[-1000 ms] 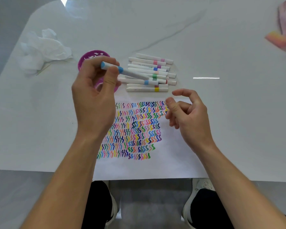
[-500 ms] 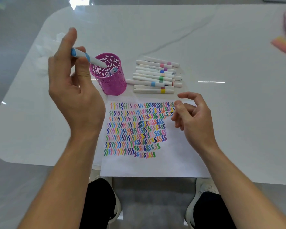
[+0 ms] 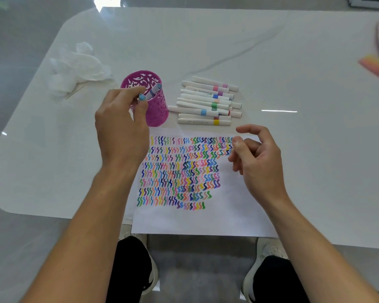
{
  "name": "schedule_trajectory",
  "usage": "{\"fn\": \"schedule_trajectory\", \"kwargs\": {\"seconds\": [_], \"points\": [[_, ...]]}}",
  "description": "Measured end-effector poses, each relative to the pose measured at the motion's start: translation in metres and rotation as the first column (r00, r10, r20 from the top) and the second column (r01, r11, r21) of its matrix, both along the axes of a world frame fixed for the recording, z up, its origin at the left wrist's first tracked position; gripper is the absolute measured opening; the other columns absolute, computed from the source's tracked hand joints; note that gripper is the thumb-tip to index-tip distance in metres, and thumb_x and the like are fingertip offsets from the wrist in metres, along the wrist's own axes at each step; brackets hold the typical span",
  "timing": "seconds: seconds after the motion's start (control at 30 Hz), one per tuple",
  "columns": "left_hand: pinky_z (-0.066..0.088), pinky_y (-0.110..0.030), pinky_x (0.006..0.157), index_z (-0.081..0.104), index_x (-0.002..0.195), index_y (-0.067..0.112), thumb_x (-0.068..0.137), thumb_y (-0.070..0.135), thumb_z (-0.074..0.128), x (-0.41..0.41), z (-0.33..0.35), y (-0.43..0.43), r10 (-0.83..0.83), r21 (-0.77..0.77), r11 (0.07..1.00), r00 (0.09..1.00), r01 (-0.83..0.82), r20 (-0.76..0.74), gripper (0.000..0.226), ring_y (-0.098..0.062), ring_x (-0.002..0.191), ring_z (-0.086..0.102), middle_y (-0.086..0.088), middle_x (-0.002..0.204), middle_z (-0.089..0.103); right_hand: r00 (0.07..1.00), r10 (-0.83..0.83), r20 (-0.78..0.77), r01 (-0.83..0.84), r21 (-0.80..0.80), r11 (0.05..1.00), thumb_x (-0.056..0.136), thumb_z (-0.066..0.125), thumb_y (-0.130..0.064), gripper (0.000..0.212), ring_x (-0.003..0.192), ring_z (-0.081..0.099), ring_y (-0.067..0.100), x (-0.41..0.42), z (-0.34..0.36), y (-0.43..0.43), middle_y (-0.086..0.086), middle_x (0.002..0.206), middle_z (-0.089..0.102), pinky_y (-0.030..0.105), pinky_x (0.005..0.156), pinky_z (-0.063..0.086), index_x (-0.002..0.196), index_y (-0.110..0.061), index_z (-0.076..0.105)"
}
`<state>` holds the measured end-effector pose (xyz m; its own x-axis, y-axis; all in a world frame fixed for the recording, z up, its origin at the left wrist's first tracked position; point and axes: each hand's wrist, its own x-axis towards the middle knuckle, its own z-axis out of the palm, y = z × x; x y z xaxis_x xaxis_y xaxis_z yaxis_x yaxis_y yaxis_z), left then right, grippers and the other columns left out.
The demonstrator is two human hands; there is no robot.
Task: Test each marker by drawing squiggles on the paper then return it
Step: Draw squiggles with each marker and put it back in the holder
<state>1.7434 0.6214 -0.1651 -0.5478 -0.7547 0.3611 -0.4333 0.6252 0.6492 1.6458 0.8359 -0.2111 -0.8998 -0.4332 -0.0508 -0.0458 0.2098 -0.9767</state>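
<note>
Marker (image 3: 150, 93) stands in the one cup (image 3: 157, 115), pinched by our left hand (image 3: 120, 132); earlier we held it raised. About ten markers (image 3: 206, 104) lie beside. Right hand (image 3: 257, 159) hangs relaxed, empty, over one paper (image 3: 206, 221).

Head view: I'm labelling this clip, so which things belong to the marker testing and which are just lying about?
Job: left hand, pinching a blue-capped marker at the purple cup; marker row; squiggled paper; right hand, idle.
Lying about: crumpled tissue; pink object at the right edge.
</note>
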Motion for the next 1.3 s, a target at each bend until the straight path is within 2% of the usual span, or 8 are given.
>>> {"fn": "schedule_trajectory", "kwargs": {"seconds": [0.1, 0.27, 0.43, 0.7, 0.83, 0.97, 1.07, 1.3], "points": [[0.037, -0.016, 0.091, 0.068, 0.128, 0.020, 0.101, 0.023, 0.059, -0.002, -0.001, -0.002, 0.048, -0.050, 0.998, 0.995, -0.043, 0.088, 0.028, -0.021, 0.113, 0.057, -0.003, 0.121, 0.068, 1.000, 0.009, 0.004, -0.009, 0.006, 1.000, 0.104, 0.058, -0.016, 0.016, 0.054, 0.059, 0.007, 0.001, -0.001, 0.000, 0.005, 0.067, 0.069, 0.017, 0.053, 0.047, 0.120, -0.016, 0.059], [0.040, -0.033, 0.104, 0.058, 0.140, 0.018, 0.099, 0.023, 0.061, -0.005, -0.005, -0.001, 0.056, -0.046, 0.998, 0.990, -0.051, 0.130, 0.041, -0.022, 0.122, 0.051, 0.001, 0.124, 0.069, 1.000, 0.011, 0.013, -0.012, 0.010, 1.000, 0.104, 0.057, -0.015, 0.016, 0.055, 0.059, 0.006, 0.000, -0.002, 0.000, 0.003, 0.067, 0.069, 0.016, 0.053, 0.047, 0.120, -0.017, 0.059], [0.039, -0.023, 0.099, 0.058, 0.139, 0.016, 0.094, 0.019, 0.065, -0.006, 0.000, 0.008, 0.032, -0.098, 0.995, 0.998, -0.028, 0.046, 0.045, -0.023, 0.118, 0.055, -0.003, 0.125, 0.066, 1.000, 0.007, 0.014, -0.007, 0.021, 1.000, 0.104, 0.058, -0.015, 0.017, 0.055, 0.060, 0.005, -0.001, -0.002, -0.001, 0.002, 0.068, 0.069, 0.015, 0.053, 0.046, 0.121, -0.015, 0.059], [0.046, -0.029, 0.093, 0.067, 0.121, 0.010, 0.095, 0.012, 0.065, -0.015, -0.007, 0.032, -0.146, -0.229, 0.965, 0.987, 0.126, -0.073, 0.027, -0.018, 0.103, 0.057, -0.003, 0.107, 0.070, 1.000, -0.019, 0.013, 0.019, 0.030, 0.999, 0.104, 0.058, -0.016, 0.018, 0.055, 0.059, 0.004, -0.004, -0.001, 0.001, 0.004, 0.069, 0.069, 0.014, 0.052, 0.046, 0.121, -0.016, 0.059], [0.049, -0.033, 0.092, 0.069, 0.119, 0.016, 0.096, 0.020, 0.063, -0.025, -0.019, 0.043, -0.276, -0.093, 0.954, 0.955, 0.286, 0.107, 0.024, -0.017, 0.101, 0.059, 0.004, 0.103, 0.070, 0.999, -0.045, 0.013, 0.044, 0.048, 0.998, 0.104, 0.058, -0.017, 0.016, 0.055, 0.059, 0.007, -0.009, -0.003, 0.003, 0.004, 0.069, 0.070, 0.016, 0.053, 0.045, 0.120, -0.017, 0.059], [0.044, -0.033, 0.101, 0.065, 0.128, 0.019, 0.098, 0.022, 0.061, -0.036, -0.030, 0.054, -0.325, 0.038, 0.944, 0.904, 0.327, 0.277, 0.031, -0.017, 0.117, 0.057, 0.004, 0.123, 0.068, 0.997, -0.064, 0.042, 0.060, 0.089, 0.994, 0.104, 0.057, -0.020, 0.014, 0.054, 0.059, 0.008, -0.011, -0.007, 0.002, 0.003, 0.069, 0.070, 0.017, 0.053, 0.044, 0.118, -0.018, 0.060], [0.043, -0.035, 0.104, 0.061, 0.136, 0.019, 0.100, 0.019, 0.057, -0.040, -0.035, 0.056, -0.311, 0.075, 0.950, 0.891, 0.304, 0.329, 0.036, -0.019, 0.125, 0.055, 0.002, 0.134, 0.064, 0.995, -0.054, 0.079, 0.042, 0.151, 0.988, 0.104, 0.058, -0.020, 0.011, 0.052, 0.058, 0.003, -0.012, -0.012, 0.004, 0.000, 0.068, 0.069, 0.014, 0.051, 0.044, 0.114, -0.018, 0.061], [0.041, -0.039, 0.107, 0.057, 0.140, 0.017, 0.102, 0.012, 0.050, -0.047, -0.046, 0.052, -0.274, 0.081, 0.961, 0.882, 0.263, 0.384, 0.039, -0.025, 0.128, 0.051, -0.004, 0.138, 0.060, 0.992, -0.066, 0.109, 0.047, 0.168, 0.985, 0.103, 0.057, -0.018, 0.010, 0.052, 0.059, 0.002, -0.014, -0.013, 0.007, -0.001, 0.067, 0.069, 0.013, 0.050, 0.045, 0.113, -0.017, 0.061]]}}
